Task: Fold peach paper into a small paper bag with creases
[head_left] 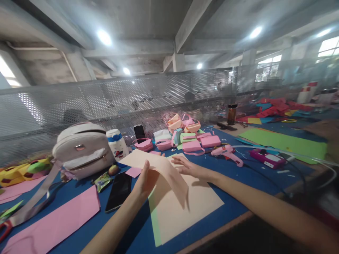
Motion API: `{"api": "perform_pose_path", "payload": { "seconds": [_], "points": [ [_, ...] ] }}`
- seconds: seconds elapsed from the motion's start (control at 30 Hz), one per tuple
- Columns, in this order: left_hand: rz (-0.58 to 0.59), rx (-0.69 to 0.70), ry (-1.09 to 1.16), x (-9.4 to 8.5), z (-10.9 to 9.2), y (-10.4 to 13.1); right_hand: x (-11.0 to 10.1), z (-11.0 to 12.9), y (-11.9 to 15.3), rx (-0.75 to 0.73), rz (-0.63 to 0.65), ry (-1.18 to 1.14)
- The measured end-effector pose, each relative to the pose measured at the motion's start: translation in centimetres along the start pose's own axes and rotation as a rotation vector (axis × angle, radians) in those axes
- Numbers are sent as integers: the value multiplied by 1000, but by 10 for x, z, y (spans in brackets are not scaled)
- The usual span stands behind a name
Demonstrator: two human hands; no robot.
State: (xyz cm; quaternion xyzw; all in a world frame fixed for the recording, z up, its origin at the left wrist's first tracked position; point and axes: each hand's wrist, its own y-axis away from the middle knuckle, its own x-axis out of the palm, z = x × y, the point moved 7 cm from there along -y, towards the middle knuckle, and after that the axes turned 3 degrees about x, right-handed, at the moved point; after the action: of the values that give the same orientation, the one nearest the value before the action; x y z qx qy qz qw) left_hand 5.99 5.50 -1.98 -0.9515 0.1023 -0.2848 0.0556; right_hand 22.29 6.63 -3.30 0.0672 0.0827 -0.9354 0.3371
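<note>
Blue table point(140, 231), plain peach sheet point(164, 167) bowed above flat paper point(193, 211).
Left hand point(145, 181) grips its left side; right hand point(188, 168) open.

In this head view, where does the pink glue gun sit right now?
The pink glue gun lies on the blue table, right of centre in the head view, between the small pink bags and the purple device.

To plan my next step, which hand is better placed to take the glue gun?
Probably the right hand: it is nearer the glue gun; the left hand holds a peach sheet.
</note>
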Motion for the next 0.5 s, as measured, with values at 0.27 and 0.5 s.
{"api": "perform_pose_path", "payload": {
  "seconds": [0.27,0.5],
  "points": [
    [-182,166,-111,9,-3,10,36,19,4,-177,26,-17],
    [-189,205,-162,25,-12,7,32,35,-7,-169,20,-75]
  ]
}}
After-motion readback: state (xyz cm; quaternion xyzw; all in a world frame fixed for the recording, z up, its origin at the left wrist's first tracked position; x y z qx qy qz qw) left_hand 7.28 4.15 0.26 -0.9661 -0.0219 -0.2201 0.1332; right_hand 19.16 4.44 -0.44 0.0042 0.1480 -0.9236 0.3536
